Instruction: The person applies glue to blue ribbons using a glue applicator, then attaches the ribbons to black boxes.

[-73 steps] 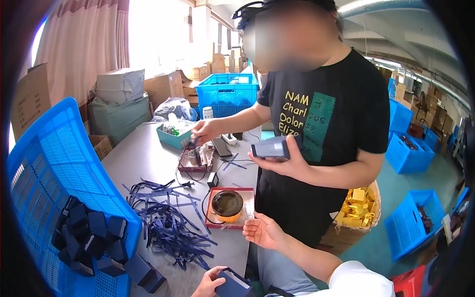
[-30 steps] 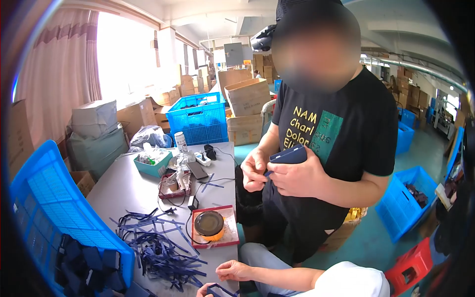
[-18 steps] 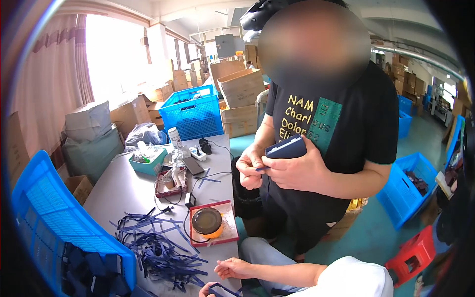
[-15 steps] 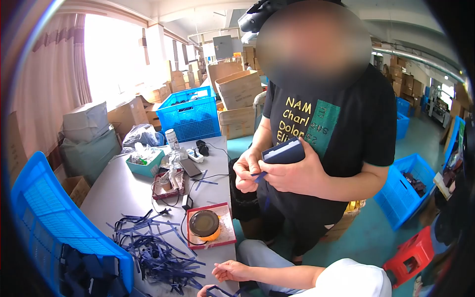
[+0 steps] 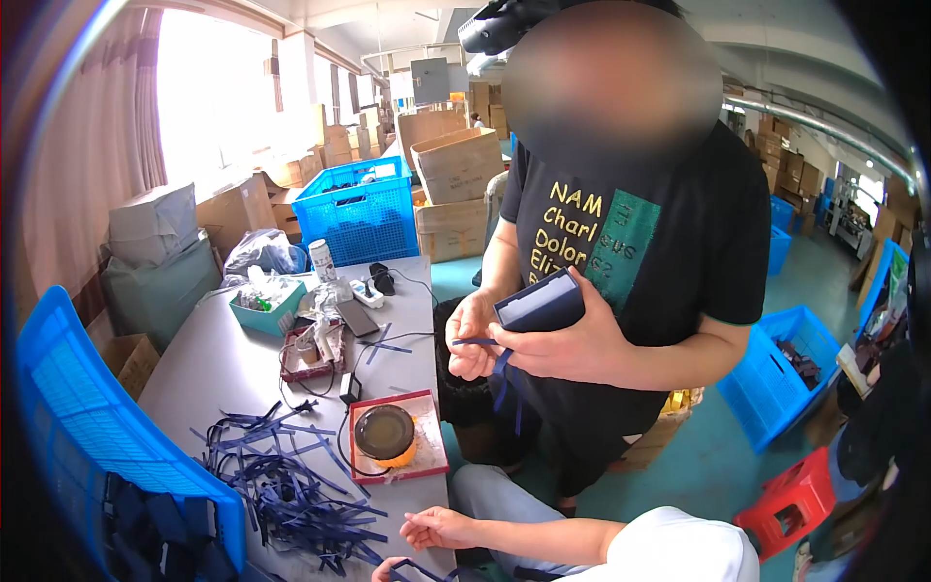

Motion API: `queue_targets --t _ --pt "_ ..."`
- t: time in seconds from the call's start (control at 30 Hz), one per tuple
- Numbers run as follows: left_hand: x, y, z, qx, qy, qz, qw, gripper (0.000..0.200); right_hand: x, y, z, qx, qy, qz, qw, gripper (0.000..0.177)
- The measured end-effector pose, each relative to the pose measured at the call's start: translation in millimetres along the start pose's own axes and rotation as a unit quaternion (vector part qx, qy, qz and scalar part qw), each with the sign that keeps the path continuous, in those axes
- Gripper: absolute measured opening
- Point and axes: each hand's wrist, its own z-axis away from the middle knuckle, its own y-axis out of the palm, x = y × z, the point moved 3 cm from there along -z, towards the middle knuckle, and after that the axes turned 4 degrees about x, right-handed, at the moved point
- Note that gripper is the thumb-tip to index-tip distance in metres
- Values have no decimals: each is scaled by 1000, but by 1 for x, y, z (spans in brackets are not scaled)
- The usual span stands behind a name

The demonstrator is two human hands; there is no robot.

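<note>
My right hand (image 5: pixel 436 530) is held over the near table edge, fingers loosely curled and apart, with nothing visible in it. At the bottom edge my left hand (image 5: pixel 386 570) is mostly cut off. Its visible fingers are against a dark blue ribbon (image 5: pixel 424 570) and look closed on it. Just beyond my hands lies a tangled heap of cut dark blue ribbons (image 5: pixel 291 495). Next to the heap, a round pot with a dark top and orange side (image 5: pixel 385 434) stands in a shallow red-rimmed tray (image 5: pixel 436 454).
Across from me a person in a black T-shirt (image 5: pixel 669 272) holds a dark blue box (image 5: pixel 543 308) and a ribbon. A tilted blue crate (image 5: pixel 116 407) holds dark pieces at left. A teal box (image 5: pixel 270 308), phone (image 5: pixel 358 317) and cables are farther back. A red stool (image 5: pixel 790 504) stands right.
The whole view has shifted slightly, so things sit farther left. The other person has tilted the box and a ribbon now hangs in a loop below it. My hands keep nearly the same pose.
</note>
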Motion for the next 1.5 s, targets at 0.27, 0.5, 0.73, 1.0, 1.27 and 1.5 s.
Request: queue_targets --t 0.27,0.5,0.73,1.0,1.27,1.5 --pt "1 -29 -5 -117 49 -52 990 67 72 22 76 -120 -175 201 956 21" --pt "-5 -20 -4 -55 36 12 998 55 13 50 102 -95 60 185 976 39" --pt "-3 -27 -6 -57 31 -23 998 53 29 52 65 -186 -73 -40 979 23" --pt "-7 -37 -11 -63 14 -73 995 52 103 26 67 -292 -274 42 915 22" --pt "-14 -24 -18 -89 -31 -116 989 48 131 19 47 -187 -239 27 953 21" --pt "-17 -3 -54 -42 -77 -149 985 48 154 9 17 -295 -137 269 907 24"
